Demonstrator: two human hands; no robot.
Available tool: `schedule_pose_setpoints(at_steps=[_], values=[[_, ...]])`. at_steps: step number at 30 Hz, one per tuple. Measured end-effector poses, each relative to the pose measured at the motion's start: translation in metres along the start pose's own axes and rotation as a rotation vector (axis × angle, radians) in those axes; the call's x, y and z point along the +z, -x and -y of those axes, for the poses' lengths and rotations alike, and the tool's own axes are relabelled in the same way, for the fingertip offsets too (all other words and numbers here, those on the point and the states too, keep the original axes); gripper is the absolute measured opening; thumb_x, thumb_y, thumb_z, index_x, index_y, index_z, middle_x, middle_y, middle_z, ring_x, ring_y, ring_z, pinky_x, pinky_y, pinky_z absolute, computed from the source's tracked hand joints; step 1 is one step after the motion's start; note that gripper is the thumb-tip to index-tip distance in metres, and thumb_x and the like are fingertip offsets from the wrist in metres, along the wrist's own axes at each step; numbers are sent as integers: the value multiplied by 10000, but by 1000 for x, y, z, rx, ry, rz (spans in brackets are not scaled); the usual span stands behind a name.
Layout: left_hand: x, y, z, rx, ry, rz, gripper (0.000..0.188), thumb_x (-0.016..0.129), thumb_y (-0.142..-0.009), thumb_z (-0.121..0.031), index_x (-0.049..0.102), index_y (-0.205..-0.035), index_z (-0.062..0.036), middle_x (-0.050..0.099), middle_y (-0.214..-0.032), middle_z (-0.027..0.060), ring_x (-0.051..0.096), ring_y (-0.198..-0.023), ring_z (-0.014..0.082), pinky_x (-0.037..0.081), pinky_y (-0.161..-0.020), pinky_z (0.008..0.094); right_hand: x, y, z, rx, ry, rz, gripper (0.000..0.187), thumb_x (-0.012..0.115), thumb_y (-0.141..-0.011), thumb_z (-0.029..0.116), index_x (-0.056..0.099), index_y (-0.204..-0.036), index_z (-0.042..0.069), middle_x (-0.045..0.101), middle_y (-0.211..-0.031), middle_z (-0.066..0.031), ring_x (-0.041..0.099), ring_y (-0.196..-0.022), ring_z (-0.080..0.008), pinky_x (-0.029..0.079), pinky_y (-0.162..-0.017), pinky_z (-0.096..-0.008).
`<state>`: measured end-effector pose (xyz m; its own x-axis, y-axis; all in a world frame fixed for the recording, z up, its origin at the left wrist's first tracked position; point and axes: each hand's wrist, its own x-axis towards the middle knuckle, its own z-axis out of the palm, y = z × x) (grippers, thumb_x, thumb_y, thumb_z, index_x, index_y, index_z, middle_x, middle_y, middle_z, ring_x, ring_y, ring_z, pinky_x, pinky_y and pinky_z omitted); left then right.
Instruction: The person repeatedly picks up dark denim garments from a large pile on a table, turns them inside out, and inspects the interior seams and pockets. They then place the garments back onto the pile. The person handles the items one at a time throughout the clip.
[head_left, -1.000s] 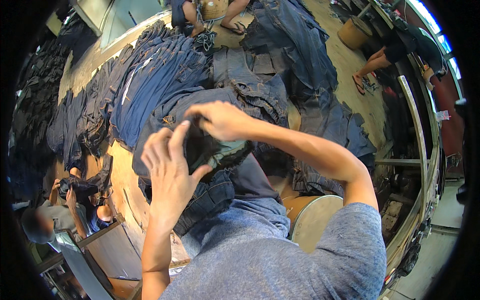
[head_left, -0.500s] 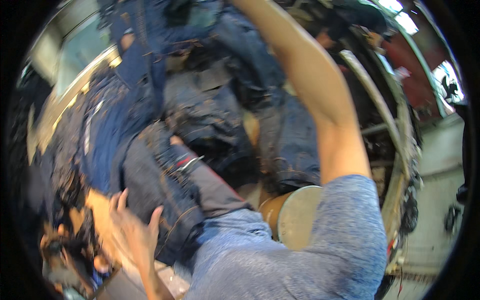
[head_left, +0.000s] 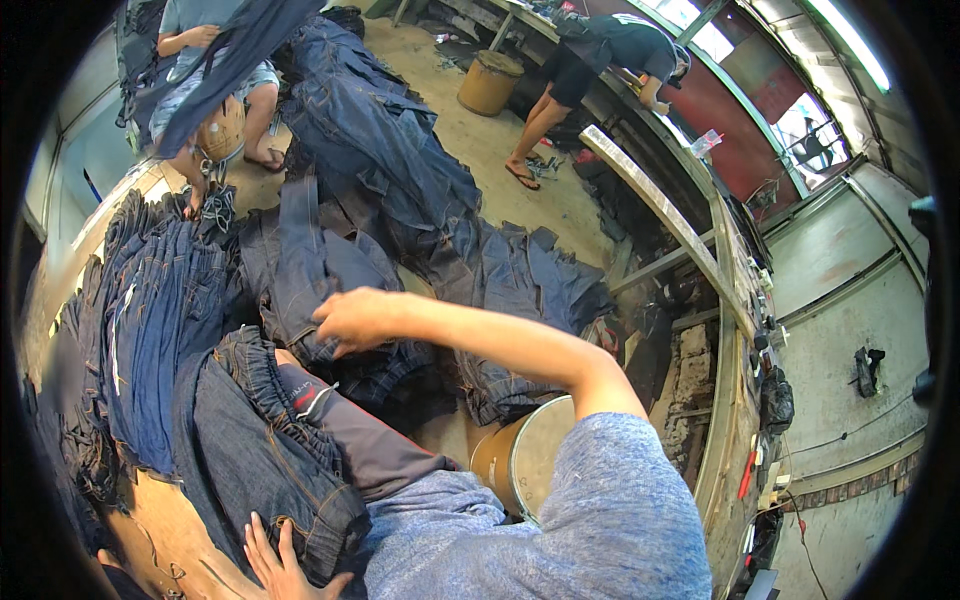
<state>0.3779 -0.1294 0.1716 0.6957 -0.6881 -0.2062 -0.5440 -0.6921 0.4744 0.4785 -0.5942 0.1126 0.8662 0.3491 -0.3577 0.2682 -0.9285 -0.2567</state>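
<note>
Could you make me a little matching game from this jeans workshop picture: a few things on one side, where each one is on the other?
Things:
1. right hand
2. left hand
3. drum
4. stack of folded jeans

Places:
A. flat on the denim at the bottom edge
B. on the person's left
C. reaching onto the dark jeans in the middle
D. under the right upper arm

Pairs: 1-C, 2-A, 3-D, 4-B

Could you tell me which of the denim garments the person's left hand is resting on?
The left hand lies on the jeans draped over the person's lap, with the gathered waistband. The right hand reaches to another pair further off.
</note>
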Motion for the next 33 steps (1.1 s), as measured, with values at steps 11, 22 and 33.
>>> schedule_pose_setpoints(at_steps=[11, 22, 33], values=[[-44, 9, -3, -411, 404, -56, 271, 684, -1121, -206, 768, -1254, 14, 796, -1120, 222, 735, -1023, 309, 559, -931, 403, -6, -34, 229, -510, -533, -61, 709, 669, -955, 751, 829, -1227, 116, 796, -1228, -220, 740, -1200, -436, 596, -993, -565], [-76, -47, 13, -210, 332, -524, 851, 944, -777, -13, 541, -1525, -48, 715, -1271, 127, 699, -1236, 266, 515, -1117, 394, -72, -89, 196, -492, -692, 134, 476, 548, -1168, 409, 723, -1384, 23, 808, -1165, -207, 758, -1034, -300, 594, -909, -456], [-89, -57, -45, -3, -14, -550, 1316, 1029, -574, -88, 355, -1697, -211, 317, -1755, 170, 270, -1642, 462, 258, -1322, 629, -111, -58, 147, -523, -761, 1, 359, 567, -1177, 224, 708, -1432, 14, 786, -1273, -148, 707, -1155, -204, 539, -1043, -365]])
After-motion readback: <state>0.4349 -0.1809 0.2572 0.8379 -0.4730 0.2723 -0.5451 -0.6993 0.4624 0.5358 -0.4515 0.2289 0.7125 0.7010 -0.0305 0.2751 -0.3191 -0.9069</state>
